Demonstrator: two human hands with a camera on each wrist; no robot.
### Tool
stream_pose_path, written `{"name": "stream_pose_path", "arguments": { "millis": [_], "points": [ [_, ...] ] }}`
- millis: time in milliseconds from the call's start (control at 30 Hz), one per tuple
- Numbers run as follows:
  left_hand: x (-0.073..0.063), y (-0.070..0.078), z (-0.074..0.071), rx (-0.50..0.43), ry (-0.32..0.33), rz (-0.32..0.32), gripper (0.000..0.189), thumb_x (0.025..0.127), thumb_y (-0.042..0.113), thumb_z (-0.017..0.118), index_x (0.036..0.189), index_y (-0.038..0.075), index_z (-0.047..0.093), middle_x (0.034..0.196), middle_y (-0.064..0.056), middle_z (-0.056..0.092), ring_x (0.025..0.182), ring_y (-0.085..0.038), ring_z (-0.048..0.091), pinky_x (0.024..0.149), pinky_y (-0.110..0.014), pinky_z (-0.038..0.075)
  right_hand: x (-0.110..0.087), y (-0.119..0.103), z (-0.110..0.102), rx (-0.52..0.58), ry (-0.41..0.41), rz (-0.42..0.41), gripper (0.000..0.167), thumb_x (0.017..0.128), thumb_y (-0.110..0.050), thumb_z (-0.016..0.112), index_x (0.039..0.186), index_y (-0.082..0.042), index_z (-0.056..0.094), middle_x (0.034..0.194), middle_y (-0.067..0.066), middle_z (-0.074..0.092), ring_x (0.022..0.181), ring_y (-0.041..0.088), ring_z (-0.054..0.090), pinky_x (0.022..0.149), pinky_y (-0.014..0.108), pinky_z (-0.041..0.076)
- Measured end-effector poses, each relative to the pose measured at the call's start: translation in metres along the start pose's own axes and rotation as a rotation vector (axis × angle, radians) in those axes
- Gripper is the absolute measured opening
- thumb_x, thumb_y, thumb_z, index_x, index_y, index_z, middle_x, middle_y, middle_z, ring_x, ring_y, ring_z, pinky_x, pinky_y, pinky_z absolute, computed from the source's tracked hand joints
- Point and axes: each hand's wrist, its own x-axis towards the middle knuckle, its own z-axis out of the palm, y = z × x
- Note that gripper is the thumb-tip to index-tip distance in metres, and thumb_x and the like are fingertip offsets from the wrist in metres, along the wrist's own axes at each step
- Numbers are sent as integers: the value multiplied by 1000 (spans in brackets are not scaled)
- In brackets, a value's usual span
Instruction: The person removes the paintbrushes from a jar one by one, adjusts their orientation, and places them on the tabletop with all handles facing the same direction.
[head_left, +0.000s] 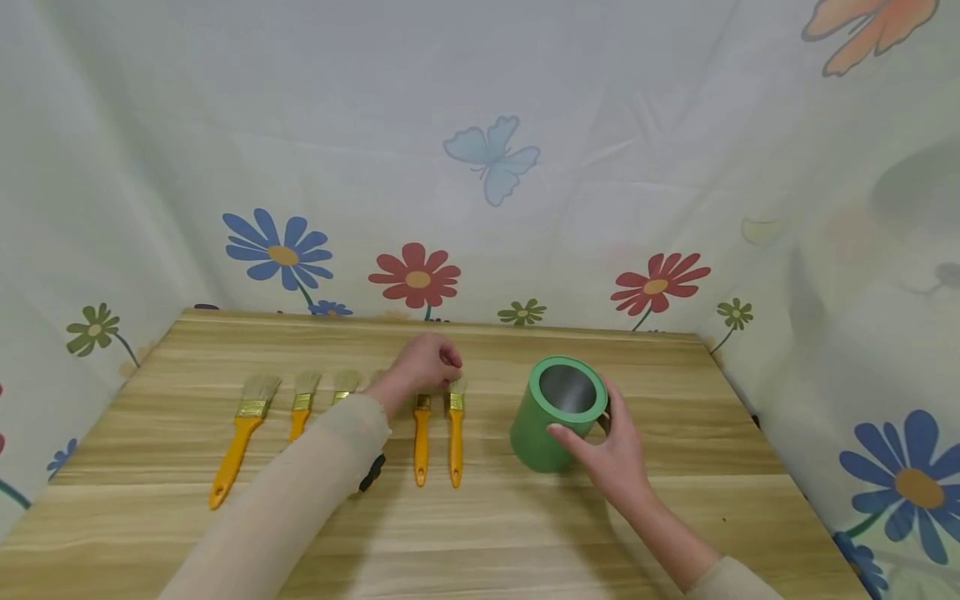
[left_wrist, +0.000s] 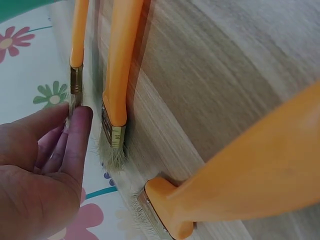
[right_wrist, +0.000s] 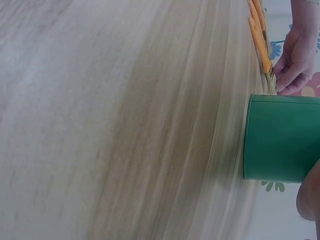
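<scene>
My left hand (head_left: pixel 423 362) reaches across the table and pinches the bristles of the rightmost narrow paintbrush (head_left: pixel 456 442) between thumb and fingers. In the left wrist view that paintbrush (left_wrist: pixel 79 37) has an orange handle and a metal ferrule, with its bristle end between the fingertips. Just left of it lies another orange-handled paintbrush (head_left: pixel 422 446). My right hand (head_left: pixel 618 458) grips a green cylindrical can (head_left: pixel 534 429) from its right side, thumb on the near wall and fingers behind. The can's open top shows a grey metallic inside.
Further left lie a wide paintbrush (head_left: pixel 243 433) and two smaller ones, a paintbrush (head_left: pixel 302 408) and a paintbrush (head_left: pixel 346 385), partly covered by the left sleeve (head_left: pixel 300 475). A flower-printed cloth (head_left: pixel 570 208) hangs behind the wooden table (head_left: pixel 480 542).
</scene>
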Motion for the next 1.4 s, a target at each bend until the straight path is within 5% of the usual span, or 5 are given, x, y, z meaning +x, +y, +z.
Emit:
{"name": "stream_pose_path", "arguments": {
  "millis": [300, 533, 1167, 1400],
  "points": [
    [1, -3, -1, 56, 16, -18, 5, 97, 7, 78, 94, 6, 75, 88, -6, 71, 72, -20, 65, 70, -30, 59, 1, 1, 0, -1, -6, -4, 92, 85, -24, 94, 161, -13, 42, 153, 8, 55, 140, 29, 54, 119, 51, 44],
    [0, -2, -10, 105, 81, 18, 4, 98, 10, 77, 99, 6, 76, 95, -7, 73, 82, -22, 64, 80, -36, 58, 2, 1, 0, 3, -12, 2, 92, 86, -23, 94, 161, -13, 41, 153, 8, 54, 140, 30, 54, 119, 52, 43],
    [-37, 11, -76, 127, 124, 171, 19, 103, 18, 74, 116, 5, 78, 109, -8, 77, 100, -27, 70, 94, -44, 61, 14, 6, -8, 1, -69, 21, 94, 87, -23, 92, 163, -12, 38, 155, 11, 51, 146, 35, 48, 121, 59, 40],
    [-54, 11, -89, 146, 130, 195, 12, 102, 16, 74, 110, 7, 78, 103, -6, 76, 95, -25, 69, 91, -44, 61, 21, 6, -12, -17, -143, 43, 105, 91, -28, 89, 170, -9, 22, 167, 16, 38, 153, 37, 40, 123, 59, 38]
  ]
}}
